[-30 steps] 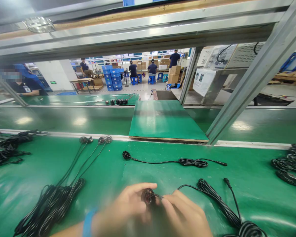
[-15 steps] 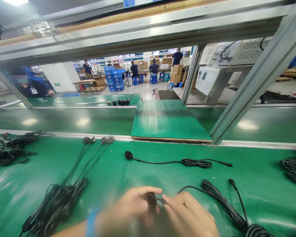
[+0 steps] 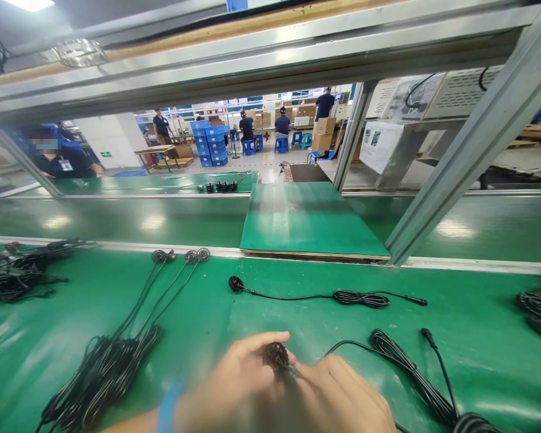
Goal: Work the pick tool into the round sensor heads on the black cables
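Low in the middle of the view, my left hand (image 3: 247, 373), with a blue band at its wrist, curls around a small round black cable head (image 3: 277, 355). Just right of it, my right hand (image 3: 345, 394) pinches the cable close to where it meets the head. From behind that hand the black cable (image 3: 347, 343) runs right to a coiled bundle (image 3: 403, 367); a cable end with a black connector (image 3: 427, 337) lies beside it. Fingertips under the head are partly hidden and blurred. Ahead of my hands lies another black cable (image 3: 360, 297) with a round head (image 3: 235, 284).
Bundled cables (image 3: 103, 373) with round heads (image 3: 202, 255) lie on the left of the green bench, more cables (image 3: 22, 270) at far left and right. A raised green board (image 3: 313, 219) stands ahead. A metal post (image 3: 469, 132) slants at right. People sit and stand beyond.
The round head has turned in my left hand so its face shows more. My left thumb has lifted slightly, and my right fingers have shifted a little along the cable.
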The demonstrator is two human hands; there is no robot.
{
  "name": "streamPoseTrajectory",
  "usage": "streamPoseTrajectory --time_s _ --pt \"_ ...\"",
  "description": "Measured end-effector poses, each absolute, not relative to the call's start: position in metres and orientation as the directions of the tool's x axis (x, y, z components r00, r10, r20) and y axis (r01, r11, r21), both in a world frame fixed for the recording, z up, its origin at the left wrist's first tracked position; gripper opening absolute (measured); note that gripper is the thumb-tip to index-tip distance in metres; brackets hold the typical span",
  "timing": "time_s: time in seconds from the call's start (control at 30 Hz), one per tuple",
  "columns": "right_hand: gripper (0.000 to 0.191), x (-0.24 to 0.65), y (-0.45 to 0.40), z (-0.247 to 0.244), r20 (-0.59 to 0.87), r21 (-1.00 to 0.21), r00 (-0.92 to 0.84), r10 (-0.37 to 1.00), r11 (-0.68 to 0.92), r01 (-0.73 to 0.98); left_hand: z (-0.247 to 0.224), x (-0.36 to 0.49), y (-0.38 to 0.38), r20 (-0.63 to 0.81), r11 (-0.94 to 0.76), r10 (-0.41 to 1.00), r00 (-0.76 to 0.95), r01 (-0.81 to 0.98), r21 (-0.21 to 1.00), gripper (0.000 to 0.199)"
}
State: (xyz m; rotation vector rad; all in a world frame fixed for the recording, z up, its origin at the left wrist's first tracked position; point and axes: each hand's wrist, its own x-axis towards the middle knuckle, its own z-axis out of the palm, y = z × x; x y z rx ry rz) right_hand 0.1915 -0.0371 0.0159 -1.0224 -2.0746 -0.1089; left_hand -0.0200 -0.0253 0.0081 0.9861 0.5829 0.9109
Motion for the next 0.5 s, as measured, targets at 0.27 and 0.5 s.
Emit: streamPoseTrajectory --time_s 0.27,0.5 --pt "0.025 0.19 -0.036 0.009 0.592 -0.518 -0.326 0.737 0.658 0.546 0.014 -0.016 -0.023 -0.038 0.245 0.884 0.467 -0.392 0.887 0.053" --pt "0.024 0.193 -0.038 0.026 0.665 -0.448 -0.258 0.701 0.65 0.613 0.006 -0.017 -0.024 -0.044 0.27 0.868 0.494 -0.395 0.878 0.054"
